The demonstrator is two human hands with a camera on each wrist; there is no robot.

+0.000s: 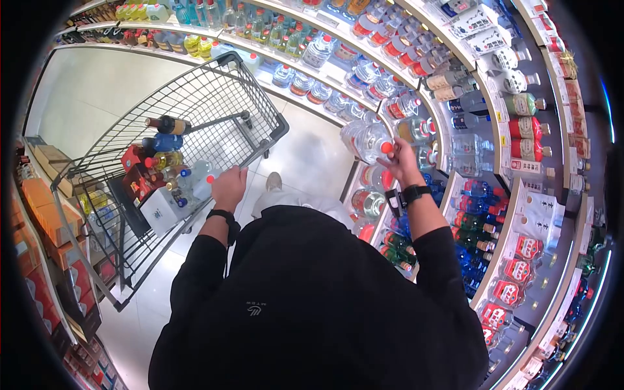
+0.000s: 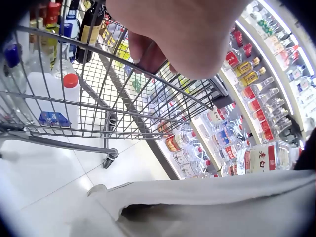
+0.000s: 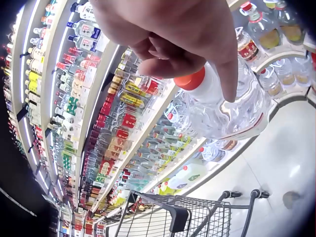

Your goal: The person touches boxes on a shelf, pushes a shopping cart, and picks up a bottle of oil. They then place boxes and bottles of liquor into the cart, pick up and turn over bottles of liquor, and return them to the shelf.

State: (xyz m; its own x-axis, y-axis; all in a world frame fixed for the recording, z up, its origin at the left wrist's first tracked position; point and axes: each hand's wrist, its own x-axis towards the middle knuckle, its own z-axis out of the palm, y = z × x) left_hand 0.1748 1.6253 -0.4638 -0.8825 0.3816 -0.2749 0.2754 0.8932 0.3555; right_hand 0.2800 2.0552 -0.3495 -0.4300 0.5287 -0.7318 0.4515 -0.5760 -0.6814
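Note:
A large clear jug with a red cap point(image 1: 368, 140) is held up beside the curved shelves at the right. My right hand point(image 1: 404, 164) grips it by the neck, the fingers curled around the cap end; the right wrist view shows the jug point(image 3: 232, 106) hanging tilted from the hand point(image 3: 173, 34). My left hand point(image 1: 229, 188) is at the near side rail of the shopping cart point(image 1: 227, 60), its fingers bent; in the left wrist view the hand point(image 2: 177, 34) hides whether it grips the wire. Several bottles and a white red-capped jug point(image 2: 59, 96) lie in the cart.
Shelves of clear jugs and bottles point(image 1: 383, 84) curve around the front and right. Stacked boxes point(image 1: 49, 208) line the left side. Pale floor tiles point(image 1: 312, 146) show between the cart and the shelves, and my shoe point(image 1: 274, 181) is on them.

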